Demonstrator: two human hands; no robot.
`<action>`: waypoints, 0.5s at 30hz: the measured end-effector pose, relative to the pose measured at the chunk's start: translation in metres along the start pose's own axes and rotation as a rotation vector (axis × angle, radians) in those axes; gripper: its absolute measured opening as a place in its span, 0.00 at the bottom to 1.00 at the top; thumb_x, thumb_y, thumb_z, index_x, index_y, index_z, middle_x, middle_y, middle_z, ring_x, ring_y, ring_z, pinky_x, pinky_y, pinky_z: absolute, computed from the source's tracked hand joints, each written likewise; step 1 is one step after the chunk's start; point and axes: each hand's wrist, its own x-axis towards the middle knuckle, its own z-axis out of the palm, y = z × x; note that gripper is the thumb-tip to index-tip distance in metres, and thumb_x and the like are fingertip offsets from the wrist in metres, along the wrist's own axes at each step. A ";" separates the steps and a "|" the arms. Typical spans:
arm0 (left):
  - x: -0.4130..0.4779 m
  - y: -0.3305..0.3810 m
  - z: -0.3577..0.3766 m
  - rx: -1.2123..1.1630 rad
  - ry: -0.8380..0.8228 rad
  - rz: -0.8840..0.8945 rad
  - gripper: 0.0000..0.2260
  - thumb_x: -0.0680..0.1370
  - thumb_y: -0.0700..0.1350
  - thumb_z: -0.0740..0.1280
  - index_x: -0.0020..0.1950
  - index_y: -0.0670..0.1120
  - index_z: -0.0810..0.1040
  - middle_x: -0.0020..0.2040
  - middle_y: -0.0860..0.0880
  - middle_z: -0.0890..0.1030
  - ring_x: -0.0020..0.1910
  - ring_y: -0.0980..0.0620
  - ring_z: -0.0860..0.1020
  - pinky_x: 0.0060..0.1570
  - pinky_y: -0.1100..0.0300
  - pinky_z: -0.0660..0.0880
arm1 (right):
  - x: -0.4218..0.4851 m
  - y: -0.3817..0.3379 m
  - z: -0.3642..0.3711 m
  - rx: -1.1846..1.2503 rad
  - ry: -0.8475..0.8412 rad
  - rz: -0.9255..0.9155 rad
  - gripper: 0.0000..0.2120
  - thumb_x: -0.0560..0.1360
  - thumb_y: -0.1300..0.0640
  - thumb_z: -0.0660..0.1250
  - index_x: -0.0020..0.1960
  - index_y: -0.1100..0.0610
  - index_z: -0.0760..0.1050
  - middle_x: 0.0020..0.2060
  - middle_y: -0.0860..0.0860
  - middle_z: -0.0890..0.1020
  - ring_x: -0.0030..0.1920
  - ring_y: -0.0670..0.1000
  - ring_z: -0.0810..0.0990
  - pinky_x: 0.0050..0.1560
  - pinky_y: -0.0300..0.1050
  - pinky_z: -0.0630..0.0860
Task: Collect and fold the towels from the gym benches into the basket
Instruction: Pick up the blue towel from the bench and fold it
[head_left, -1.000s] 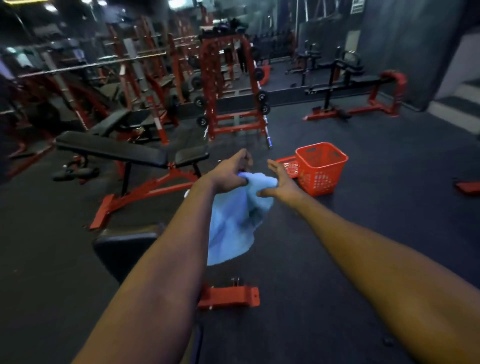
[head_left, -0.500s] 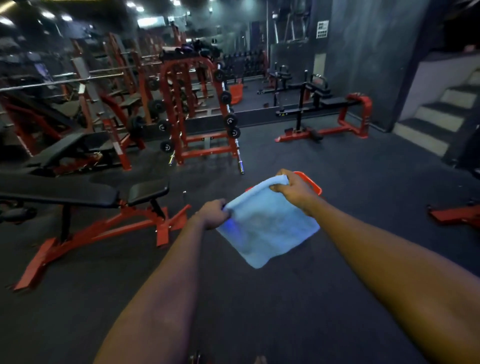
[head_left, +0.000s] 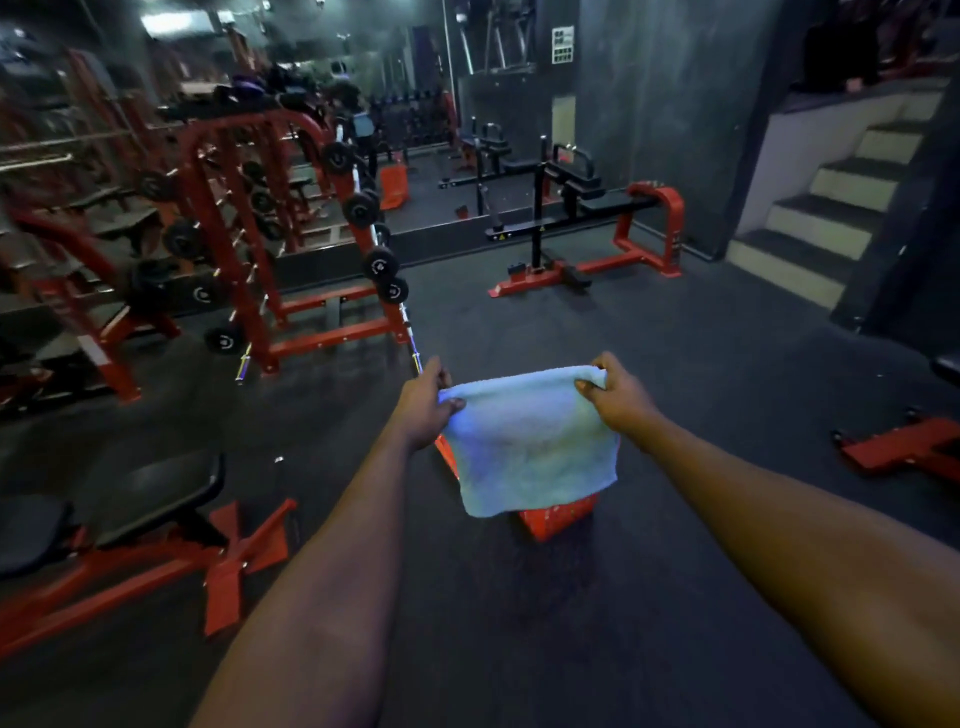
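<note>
Hanging over the red plastic mesh basket (head_left: 558, 519), the pale blue terry towel (head_left: 530, 441) is pinched at its top corners by left hand (head_left: 423, 402) and right hand (head_left: 615, 397); best bet: top edge taut, corners met squarely, then lowered in.

A: How is the room floored and walled?
B: A dark speckled rubber floor (head_left: 675, 364) is laid throughout. A dark grey wall (head_left: 649, 130) is seen at the back right, with a small white notice (head_left: 562, 44) fixed high up to its left.
A: What furniture is seen?
B: A red steel rack hung with black weight plates (head_left: 249, 260) is set at the left, a red-and-black steel machine (head_left: 587, 249) near the wall, and a black padded bench on a red steel frame (head_left: 156, 488) at the lower left.
A: And the rest?
B: Pale steps with dark treads (head_left: 831, 208) are seen at the right. The dim room is lit by a bright white ceiling panel (head_left: 166, 23) at the top left.
</note>
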 end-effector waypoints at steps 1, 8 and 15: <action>0.036 -0.007 0.010 -0.007 -0.006 0.004 0.13 0.72 0.38 0.72 0.46 0.43 0.68 0.39 0.45 0.75 0.36 0.47 0.70 0.35 0.59 0.64 | 0.035 0.008 0.003 -0.006 0.015 0.011 0.08 0.78 0.56 0.67 0.51 0.57 0.69 0.38 0.50 0.74 0.38 0.50 0.72 0.35 0.42 0.67; 0.216 -0.057 0.090 -0.003 -0.053 -0.023 0.11 0.73 0.40 0.72 0.46 0.44 0.68 0.38 0.45 0.75 0.36 0.47 0.71 0.37 0.56 0.66 | 0.219 0.079 0.034 -0.017 -0.003 0.052 0.07 0.77 0.57 0.67 0.49 0.58 0.69 0.37 0.53 0.75 0.38 0.52 0.73 0.33 0.44 0.66; 0.335 -0.101 0.183 -0.025 -0.210 -0.162 0.13 0.73 0.38 0.71 0.48 0.46 0.68 0.40 0.47 0.76 0.38 0.47 0.73 0.36 0.58 0.63 | 0.351 0.161 0.063 -0.065 -0.110 0.186 0.09 0.77 0.58 0.68 0.46 0.54 0.67 0.36 0.53 0.76 0.38 0.52 0.73 0.30 0.33 0.64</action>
